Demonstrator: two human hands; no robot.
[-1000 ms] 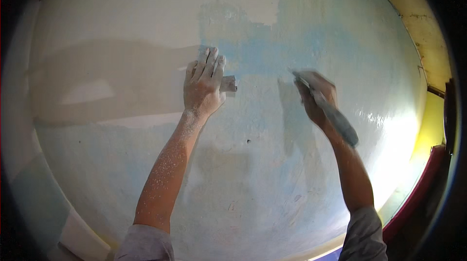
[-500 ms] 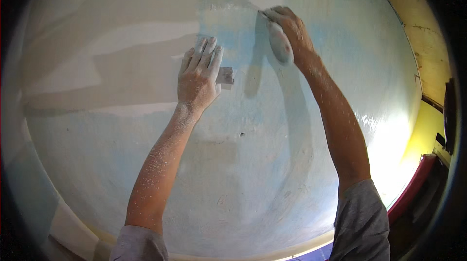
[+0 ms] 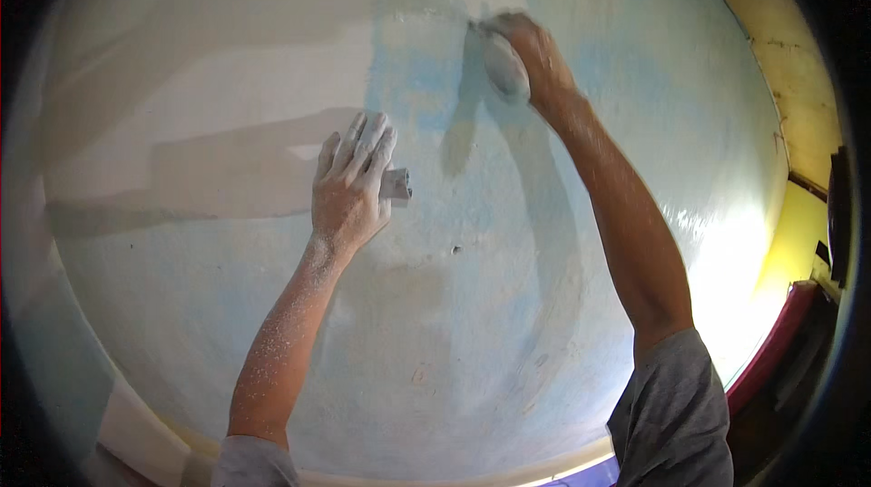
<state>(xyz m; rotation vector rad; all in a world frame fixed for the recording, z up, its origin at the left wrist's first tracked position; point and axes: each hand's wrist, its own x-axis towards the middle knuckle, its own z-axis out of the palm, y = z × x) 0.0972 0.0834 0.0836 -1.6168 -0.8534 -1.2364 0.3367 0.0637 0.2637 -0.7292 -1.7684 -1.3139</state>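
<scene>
Wall (image 3: 390, 342) stretches before the person, off-white at upper left and patchy blue-green elsewhere; a broad shadow (image 3: 100, 124) lies over the off-white part; below it a small dark spot (image 3: 132, 246) marks the surface; next comes the left forearm (image 3: 281, 342), rising out of a grey sleeve (image 3: 256, 462) and speckled with white dust; the left hand (image 3: 349, 192) lies open against the wall, its whitened fingers stretched straight and slightly apart; under the palm sits a grey, folded-looking piece (image 3: 396, 183), one end poking out past the thumb side; right of that piece and lower, I can see a small dark mark (image 3: 456, 250), rather like a hole; higher up, over the bluish area, is a hand tool (image 3: 505, 69) with a pale, rounded handle, its thin dark tip near the wall; whether that tip touches, I can't tell; the right hand (image 3: 531, 47) is curled tightly round the tool and looks a little blurred; the right forearm (image 3: 631, 206) slants down to a dark grey sleeve (image 3: 680, 405); beyond it glare (image 3: 726, 260) whitens the wall; farthest right are a dark red edge (image 3: 771, 346) and a yellow surface (image 3: 798, 255).
</scene>
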